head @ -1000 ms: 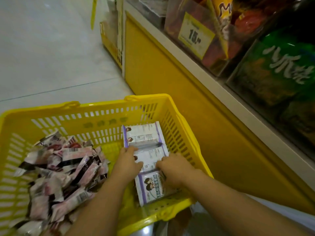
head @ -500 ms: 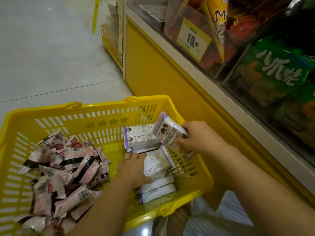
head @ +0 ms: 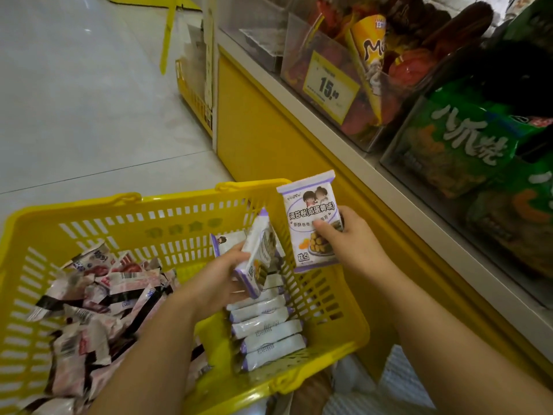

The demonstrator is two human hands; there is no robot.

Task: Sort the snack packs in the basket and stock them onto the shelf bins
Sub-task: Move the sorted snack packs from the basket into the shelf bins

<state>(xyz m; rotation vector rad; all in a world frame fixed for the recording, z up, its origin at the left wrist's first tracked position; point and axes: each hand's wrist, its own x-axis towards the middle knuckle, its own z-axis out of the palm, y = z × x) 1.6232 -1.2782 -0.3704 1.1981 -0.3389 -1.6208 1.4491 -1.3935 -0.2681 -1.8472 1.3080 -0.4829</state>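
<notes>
A yellow plastic basket (head: 167, 217) stands on the floor beside the shelf. My right hand (head: 350, 244) grips a white-and-purple snack pack (head: 309, 211) upright above the basket's right rim, its printed face toward me. My left hand (head: 218, 277) holds a second white-and-purple pack (head: 258, 256) tilted on edge over the basket. Below it, several more of these packs (head: 266, 330) lie stacked in a row along the basket's right side. A heap of pink, white and black sachets (head: 89, 298) fills the left half.
Right of the basket rises a yellow shelf base (head: 269, 133) with a white ledge. On it stand clear bins: one with a yellow 15 price tag (head: 329, 86) holding red and orange snacks, one with green bags (head: 457, 142). Pale tiled floor (head: 74, 100) stretches to the left.
My right hand lifted its pack higher and turned its face toward me. My left hand, earlier pressing on the stacked packs, has picked one up and raised it.
</notes>
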